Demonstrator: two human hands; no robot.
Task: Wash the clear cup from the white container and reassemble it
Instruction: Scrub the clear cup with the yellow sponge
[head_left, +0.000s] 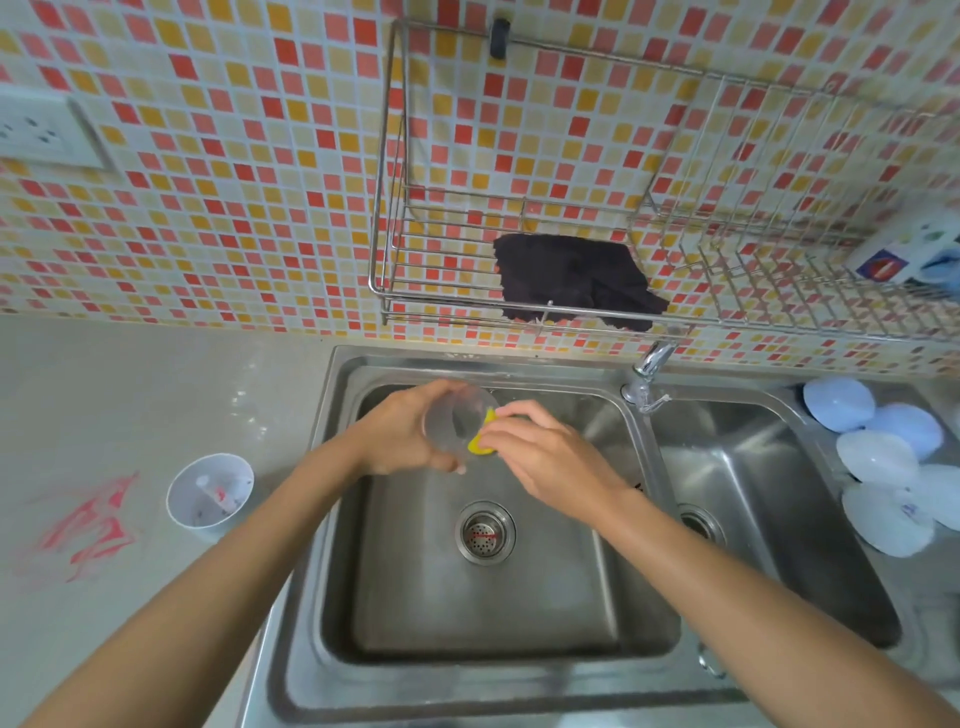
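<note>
My left hand (400, 431) grips a clear plastic cup (454, 421) over the left sink basin (561, 587), its open mouth turned toward me. My right hand (545, 457) pinches a yellow sponge (480, 439) against the cup's right rim. The white container (183, 493) stands on the counter left of the sink and holds a few small pieces with red marks.
A tap (649, 374) rises between the two basins. Several pale round lids or bowls (883, 457) lie by the right basin. A wire rack (519, 291) with a black cloth (576, 280) hangs on the tiled wall. Red marks (93, 525) stain the counter at left.
</note>
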